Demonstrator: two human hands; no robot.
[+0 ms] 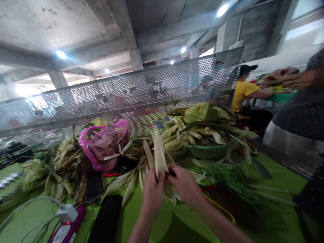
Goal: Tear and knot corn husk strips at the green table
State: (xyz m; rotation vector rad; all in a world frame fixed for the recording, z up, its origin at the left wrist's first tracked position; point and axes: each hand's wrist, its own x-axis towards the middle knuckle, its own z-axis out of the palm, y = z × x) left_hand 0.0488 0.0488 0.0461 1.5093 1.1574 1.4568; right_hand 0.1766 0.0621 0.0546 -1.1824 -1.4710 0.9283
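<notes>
A pale corn husk stands upright between my two hands, its tips pointing away from me. My left hand is closed around its lower end, thumb on top. Close beside it, my right hand pinches the base of the same husk with thumb and fingers. Loose husk strips lie on the green tabletop to the left of my hands. Beyond them to the right, a large heap of husks fills and overhangs a green basin.
At the left are a pink plastic bag, a phone, a black case and a purple power strip with cables. Green sprigs and yellow-handled pliers or scissors lie right. A perforated metal screen stands behind; people are at right.
</notes>
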